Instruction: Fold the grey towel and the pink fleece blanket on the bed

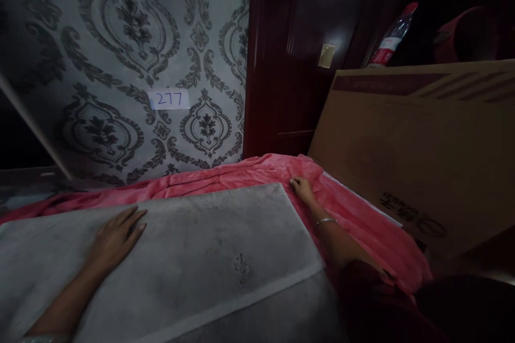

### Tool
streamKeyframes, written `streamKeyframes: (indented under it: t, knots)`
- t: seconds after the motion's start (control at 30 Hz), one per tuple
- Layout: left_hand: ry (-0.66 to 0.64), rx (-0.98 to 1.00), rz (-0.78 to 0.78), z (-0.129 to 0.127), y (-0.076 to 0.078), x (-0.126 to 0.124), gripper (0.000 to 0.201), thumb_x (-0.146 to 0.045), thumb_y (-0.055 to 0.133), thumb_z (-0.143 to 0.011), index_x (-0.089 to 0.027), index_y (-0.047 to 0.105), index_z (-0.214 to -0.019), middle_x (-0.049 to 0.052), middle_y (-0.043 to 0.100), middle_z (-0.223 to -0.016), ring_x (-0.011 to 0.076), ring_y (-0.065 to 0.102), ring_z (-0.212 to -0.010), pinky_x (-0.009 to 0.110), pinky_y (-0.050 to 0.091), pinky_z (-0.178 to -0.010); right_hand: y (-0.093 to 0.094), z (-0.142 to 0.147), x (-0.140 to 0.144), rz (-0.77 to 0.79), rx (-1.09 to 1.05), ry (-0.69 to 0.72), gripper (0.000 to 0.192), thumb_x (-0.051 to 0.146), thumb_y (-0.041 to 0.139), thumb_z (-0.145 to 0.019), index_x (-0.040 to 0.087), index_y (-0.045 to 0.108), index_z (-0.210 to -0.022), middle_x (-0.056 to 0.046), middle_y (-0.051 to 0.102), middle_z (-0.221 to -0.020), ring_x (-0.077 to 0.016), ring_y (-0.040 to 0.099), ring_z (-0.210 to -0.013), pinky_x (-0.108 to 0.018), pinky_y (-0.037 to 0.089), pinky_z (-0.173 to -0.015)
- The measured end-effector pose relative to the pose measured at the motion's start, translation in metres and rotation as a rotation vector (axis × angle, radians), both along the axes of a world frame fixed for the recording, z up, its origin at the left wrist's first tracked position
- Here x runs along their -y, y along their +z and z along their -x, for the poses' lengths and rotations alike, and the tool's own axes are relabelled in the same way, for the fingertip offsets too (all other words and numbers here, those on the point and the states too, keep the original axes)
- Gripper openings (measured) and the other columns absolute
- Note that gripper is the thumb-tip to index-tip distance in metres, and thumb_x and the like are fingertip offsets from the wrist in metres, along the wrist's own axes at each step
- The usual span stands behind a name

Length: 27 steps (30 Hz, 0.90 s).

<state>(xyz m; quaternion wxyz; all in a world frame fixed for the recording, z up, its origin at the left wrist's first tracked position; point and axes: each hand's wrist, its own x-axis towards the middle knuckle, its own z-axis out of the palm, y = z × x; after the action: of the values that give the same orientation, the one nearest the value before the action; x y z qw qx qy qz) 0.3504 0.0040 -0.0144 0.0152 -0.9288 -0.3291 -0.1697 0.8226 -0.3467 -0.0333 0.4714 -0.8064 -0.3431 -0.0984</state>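
A wide grey cloth (pixel 181 257), folded over on itself with a pale edge along the near side, lies on a pink plush blanket (pixel 354 209). My left hand (pixel 115 236) rests palm down on the left part of the grey cloth, fingers outstretched. Just beyond the far right corner of the cloth, my right hand (pixel 301 187) is over the pink blanket, its fingers curled and pressed together. Whatever is between those fingers is hidden. A thin bracelet circles the right wrist.
Patterned wallpaper with a paper label (pixel 169 99) reading 277 rises behind the bedding. Beside it stands a dark red wooden door (pixel 281 53). On the right leans a big cardboard box (pixel 402 144), with a red-capped plastic bottle (pixel 394 37) at its upper edge.
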Motion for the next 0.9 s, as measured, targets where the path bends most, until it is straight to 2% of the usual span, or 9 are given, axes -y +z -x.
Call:
streamKeyframes:
  t: [0.13,0.23,0.33,0.43,0.57,0.63,0.7,0.8,0.9]
  knots:
    - [0.011,-0.050,0.002,-0.003,0.008,0.012,0.061,-0.043,0.028,-0.096,-0.011,0.060,-0.137,0.017,0.051,-0.151,0.0319,0.048,-0.138,0.050,0.039,-0.114,0.002,0.032,0.022,0.002,-0.003,-0.022,0.025,0.036,0.048,-0.085,0.019,0.065,-0.077,-0.006,0.069,-0.078,-0.0221,0.061,-0.075,-0.033,0.048,-0.072]
    - [0.010,-0.103,0.006,-0.009,0.016,0.019,0.064,-0.042,0.024,-0.098,-0.007,0.057,-0.140,0.020,0.047,-0.153,0.0346,0.045,-0.140,0.052,0.036,-0.115,-0.004,0.072,0.049,0.062,-0.002,-0.001,0.025,0.035,0.054,-0.085,0.020,0.071,-0.096,-0.007,0.072,-0.091,-0.0229,0.065,-0.083,-0.034,0.051,-0.077]
    - [-0.029,-0.132,0.021,-0.005,0.023,0.023,0.068,-0.043,0.024,-0.095,-0.001,0.056,-0.139,0.024,0.045,-0.153,0.0350,0.043,-0.141,0.049,0.033,-0.117,-0.011,0.115,0.086,0.168,0.066,0.069,0.026,0.032,0.059,-0.086,0.021,0.072,-0.106,-0.008,0.073,-0.098,-0.0230,0.066,-0.088,-0.036,0.053,-0.081]
    - [-0.174,-0.139,0.070,0.020,0.023,0.037,0.072,-0.054,0.031,-0.090,-0.006,0.061,-0.134,0.020,0.049,-0.150,0.0324,0.045,-0.140,0.047,0.032,-0.119,-0.018,0.151,0.125,0.243,0.174,0.172,0.029,0.034,0.061,-0.089,0.021,0.072,-0.111,-0.011,0.072,-0.110,-0.0254,0.066,-0.103,-0.041,0.053,-0.092]
    - [-0.435,-0.096,0.119,0.083,0.010,0.076,0.073,-0.073,0.043,-0.084,-0.025,0.062,-0.135,0.005,0.051,-0.152,0.0259,0.047,-0.139,0.041,0.035,-0.119,-0.026,0.179,0.160,0.336,0.271,0.313,0.042,0.040,0.064,-0.090,0.024,0.067,-0.129,-0.012,0.063,-0.134,-0.0291,0.058,-0.123,-0.050,0.048,-0.105]
    - [-0.473,-0.101,0.088,0.112,-0.001,0.094,0.071,-0.073,0.044,-0.084,-0.029,0.060,-0.137,0.002,0.049,-0.154,0.0248,0.047,-0.140,0.040,0.035,-0.119,-0.029,0.183,0.167,0.361,0.294,0.355,0.047,0.038,0.063,-0.091,0.025,0.062,-0.136,-0.012,0.058,-0.142,-0.0296,0.055,-0.129,-0.053,0.046,-0.107]
    - [-0.460,-0.129,0.054,0.130,-0.011,0.104,0.067,-0.069,0.043,-0.087,-0.027,0.061,-0.137,0.003,0.050,-0.154,0.0256,0.048,-0.139,0.042,0.037,-0.118,-0.030,0.185,0.167,0.372,0.325,0.367,0.048,0.035,0.062,-0.091,0.025,0.060,-0.139,-0.012,0.057,-0.144,-0.0300,0.054,-0.130,-0.054,0.046,-0.108]
    - [-0.393,-0.180,0.022,0.137,-0.020,0.107,0.059,-0.055,0.041,-0.091,-0.021,0.064,-0.133,0.009,0.056,-0.148,0.0282,0.053,-0.134,0.045,0.041,-0.115,-0.028,0.189,0.161,0.399,0.392,0.325,0.044,0.028,0.059,-0.093,0.024,0.062,-0.136,-0.013,0.061,-0.138,-0.0295,0.057,-0.124,-0.054,0.048,-0.106]
    - [-0.335,-0.237,0.020,0.134,-0.020,0.112,0.052,-0.032,0.034,-0.094,-0.020,0.063,-0.136,0.008,0.055,-0.150,0.0282,0.051,-0.137,0.048,0.042,-0.113,-0.024,0.196,0.154,0.426,0.457,0.273,0.046,0.016,0.050,-0.093,0.022,0.061,-0.137,-0.013,0.064,-0.132,-0.0280,0.059,-0.121,-0.051,0.050,-0.104]
